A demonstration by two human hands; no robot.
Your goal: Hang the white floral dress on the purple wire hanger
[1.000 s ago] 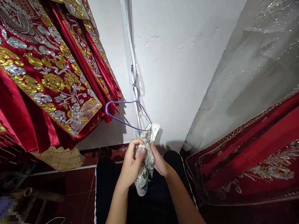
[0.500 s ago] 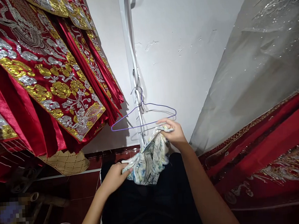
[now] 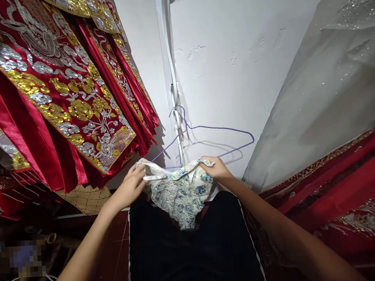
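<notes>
A floral strappy top (image 3: 180,195), white with blue and green flowers and crinkled fabric, hangs stretched between my hands. My left hand (image 3: 133,183) grips its left upper corner, beside a loose white strap. The opposite upper edge is pinched by my right hand (image 3: 217,168). Just behind the top, a purple wire hanger (image 3: 220,127) hangs from a white strip (image 3: 172,66). The hanger's left lower corner is hidden by the fabric, and I cannot tell whether the top touches the hanger.
Red robes with gold and silver embroidery (image 3: 82,110) hang on the left. A sheer greyish sparkly cover (image 3: 311,96) and red beaded fabric (image 3: 343,178) occupy the right. Behind the hanger stands a white wall (image 3: 228,71). Bamboo-like poles (image 3: 51,238) lie low left.
Both hands have spread the bunched top wider, the left rising up and outward. The top now covers the hanger's lower left part. The hanger appears larger and turned more face-on.
</notes>
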